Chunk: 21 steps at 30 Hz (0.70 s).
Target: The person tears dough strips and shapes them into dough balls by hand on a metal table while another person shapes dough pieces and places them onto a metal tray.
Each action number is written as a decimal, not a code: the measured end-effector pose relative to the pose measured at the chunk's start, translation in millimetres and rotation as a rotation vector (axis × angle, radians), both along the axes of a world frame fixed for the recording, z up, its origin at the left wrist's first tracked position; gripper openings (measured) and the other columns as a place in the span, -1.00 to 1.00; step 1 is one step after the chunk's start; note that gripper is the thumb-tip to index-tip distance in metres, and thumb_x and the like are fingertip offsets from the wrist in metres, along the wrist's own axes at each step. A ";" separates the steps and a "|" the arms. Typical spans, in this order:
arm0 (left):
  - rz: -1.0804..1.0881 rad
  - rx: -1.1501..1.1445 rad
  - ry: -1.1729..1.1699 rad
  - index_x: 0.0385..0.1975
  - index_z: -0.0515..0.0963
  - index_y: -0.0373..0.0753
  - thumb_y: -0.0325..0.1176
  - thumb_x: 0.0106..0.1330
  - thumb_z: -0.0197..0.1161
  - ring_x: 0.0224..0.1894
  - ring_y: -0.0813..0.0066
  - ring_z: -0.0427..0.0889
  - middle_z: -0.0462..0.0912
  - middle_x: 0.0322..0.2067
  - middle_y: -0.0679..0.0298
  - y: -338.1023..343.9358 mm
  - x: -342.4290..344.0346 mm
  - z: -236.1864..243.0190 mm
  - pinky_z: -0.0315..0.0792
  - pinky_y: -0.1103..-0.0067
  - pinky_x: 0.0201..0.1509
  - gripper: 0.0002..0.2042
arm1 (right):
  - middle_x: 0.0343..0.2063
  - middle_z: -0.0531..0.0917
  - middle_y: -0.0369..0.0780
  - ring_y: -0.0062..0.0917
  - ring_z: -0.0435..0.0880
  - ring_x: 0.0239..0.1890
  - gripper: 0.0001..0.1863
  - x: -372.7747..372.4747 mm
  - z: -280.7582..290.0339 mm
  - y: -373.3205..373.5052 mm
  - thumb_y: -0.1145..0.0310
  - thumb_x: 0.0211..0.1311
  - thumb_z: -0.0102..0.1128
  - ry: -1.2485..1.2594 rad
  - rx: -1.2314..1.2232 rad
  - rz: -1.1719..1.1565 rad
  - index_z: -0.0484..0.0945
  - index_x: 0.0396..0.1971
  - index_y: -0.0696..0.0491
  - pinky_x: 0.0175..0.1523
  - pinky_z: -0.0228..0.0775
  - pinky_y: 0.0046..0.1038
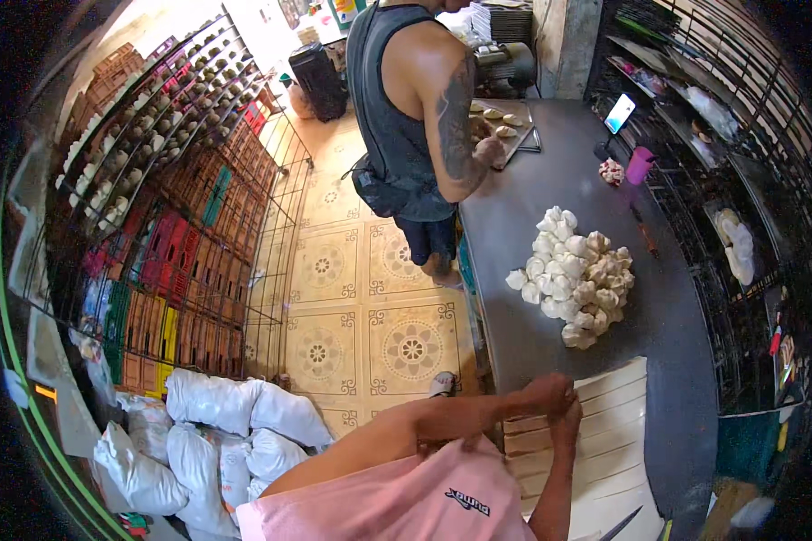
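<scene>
Both my hands meet above the near end of a grey table [686,397]. My left hand [548,394] is closed, its arm reaching across from the left. My right hand [567,417] touches it from below, fingers closed as well. Whatever sits between the fingers is hidden. Beneath and beside them lies a sheet of pale dough [604,433] cut into long strips. Just beyond rises a heap of white, pinched dough pieces [568,279]. Near the bottom edge, a dark pointed blade [621,523] rests on the dough.
A co-worker [415,117] in a dark sleeveless top stands at the table's far left, a hand by a tray [512,126] of dough pieces. A phone [620,113] and pink cup [639,166] stand at the right. Racks [153,117], crates [216,243] and white sacks [212,401] line the left.
</scene>
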<state>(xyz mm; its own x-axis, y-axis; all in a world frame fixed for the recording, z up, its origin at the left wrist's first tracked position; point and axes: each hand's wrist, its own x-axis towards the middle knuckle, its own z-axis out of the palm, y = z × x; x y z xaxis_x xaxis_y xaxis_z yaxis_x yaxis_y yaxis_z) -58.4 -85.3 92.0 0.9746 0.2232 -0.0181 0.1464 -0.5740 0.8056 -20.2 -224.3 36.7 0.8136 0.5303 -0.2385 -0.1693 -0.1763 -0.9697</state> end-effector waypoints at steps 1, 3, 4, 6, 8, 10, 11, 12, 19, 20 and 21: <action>0.003 -0.032 0.048 -0.45 0.59 -0.35 -0.20 0.16 0.19 -0.34 -0.13 0.63 0.62 -0.45 -0.14 -1.3 4.2 -0.4 0.52 0.16 -0.25 -0.72 | -0.01 0.56 -0.02 -0.09 0.54 0.05 -0.62 4.2 -6.2 -3.7 0.25 0.22 0.19 0.151 0.078 -0.004 0.48 -0.01 0.11 -0.01 0.47 -0.28; 0.022 -0.060 0.098 -0.46 0.59 -0.36 -0.20 0.15 0.18 -0.34 -0.14 0.63 0.62 -0.46 -0.14 -2.5 7.0 -4.5 0.52 0.16 -0.24 -0.71 | -0.31 0.63 0.02 0.00 0.59 -0.21 -0.63 -5.8 9.4 -5.4 0.36 0.05 0.30 -0.547 -0.607 0.167 0.51 -0.13 0.18 -0.15 0.45 -0.22; 0.028 -0.075 0.073 -0.48 0.58 -0.35 -0.20 0.15 0.18 -0.35 -0.14 0.63 0.62 -0.46 -0.13 -4.9 5.8 -8.2 0.51 0.15 -0.25 -0.72 | -0.31 0.63 0.02 0.00 0.59 -0.21 -0.63 -10.0 12.8 -7.2 0.36 0.05 0.30 -0.548 -0.603 0.170 0.51 -0.13 0.18 -0.15 0.45 -0.22; 0.030 -0.087 0.045 -0.49 0.58 -0.35 -0.20 0.15 0.18 -0.35 -0.14 0.62 0.62 -0.46 -0.13 -8.3 7.6 -17.4 0.51 0.15 -0.26 -0.72 | -0.38 0.61 0.06 0.05 0.56 -0.29 -0.74 -17.1 20.0 -12.3 0.42 0.08 0.24 -0.676 -0.412 0.135 0.51 -0.24 0.21 -0.22 0.43 -0.17; 0.067 -0.160 -0.045 -0.46 0.58 -0.32 -0.19 0.14 0.19 -0.41 -0.15 0.60 0.61 -0.51 -0.11 -9.3 12.7 -28.0 0.51 0.15 -0.29 -0.73 | -0.39 0.61 0.05 0.07 0.54 -0.30 -0.77 -22.5 37.9 -26.1 0.41 0.11 0.23 -0.865 -0.429 0.175 0.51 -0.26 0.20 -0.22 0.41 -0.17; 0.043 -0.045 0.046 -0.38 0.58 -0.31 -0.22 0.13 0.19 -0.37 -0.15 0.59 0.60 -0.45 -0.13 -4.7 39.9 -56.5 0.51 0.17 -0.27 -0.74 | -0.40 0.60 0.05 0.09 0.51 -0.31 -0.80 -23.4 48.1 -32.3 0.40 0.14 0.22 -1.049 -0.450 0.212 0.52 -0.28 0.19 -0.22 0.39 -0.17; 0.016 0.067 0.136 -0.31 0.57 -0.31 -0.24 0.13 0.19 -0.33 -0.14 0.59 0.59 -0.38 -0.16 -4.2 51.6 -67.5 0.51 0.19 -0.25 -0.73 | -0.37 0.60 0.04 0.07 0.51 -0.31 -0.78 -13.1 48.2 -36.8 0.38 0.16 0.22 -0.975 -0.462 0.256 0.50 -0.24 0.16 -0.20 0.38 -0.19; 0.009 0.087 -0.022 -0.14 0.48 -0.33 -0.28 0.15 0.21 -0.18 -0.11 0.54 0.53 -0.24 -0.16 0.4 55.4 -49.4 0.45 0.19 -0.11 -0.67 | -0.34 0.60 0.04 0.05 0.51 -0.32 -0.77 -4.1 56.2 -39.7 0.35 0.19 0.21 -0.898 -0.476 0.296 0.49 -0.20 0.13 -0.18 0.37 -0.20; -0.385 -0.325 -0.056 0.17 0.28 -0.32 -0.30 0.10 0.36 0.18 0.10 0.38 0.36 0.14 -0.08 63.2 30.9 11.2 0.29 0.24 0.21 -0.37 | -0.16 0.56 0.02 -0.10 0.53 -0.11 -0.38 11.7 83.1 29.0 0.21 0.07 0.38 -0.408 -0.390 0.130 0.34 0.10 0.11 -0.06 0.38 -0.20; -0.449 -0.405 0.048 0.17 0.28 -0.32 -0.28 0.10 0.38 0.18 0.12 0.39 0.38 0.14 -0.07 62.5 26.0 -0.9 0.29 0.25 0.22 -0.36 | -0.12 0.53 0.06 -0.05 0.51 -0.05 -0.38 0.6 75.5 31.0 0.26 0.16 0.29 -0.571 -0.376 0.183 0.26 0.17 0.11 0.02 0.36 -0.16; -0.416 -0.345 0.108 0.16 0.31 -0.32 -0.27 0.11 0.38 0.15 0.15 0.43 0.42 0.11 -0.06 52.7 17.7 -20.8 0.33 0.28 0.20 -0.38 | -0.07 0.50 0.10 -0.01 0.48 0.01 -0.37 -7.6 62.6 24.9 0.31 0.24 0.20 -0.733 -0.359 0.241 0.17 0.25 0.11 0.10 0.34 -0.12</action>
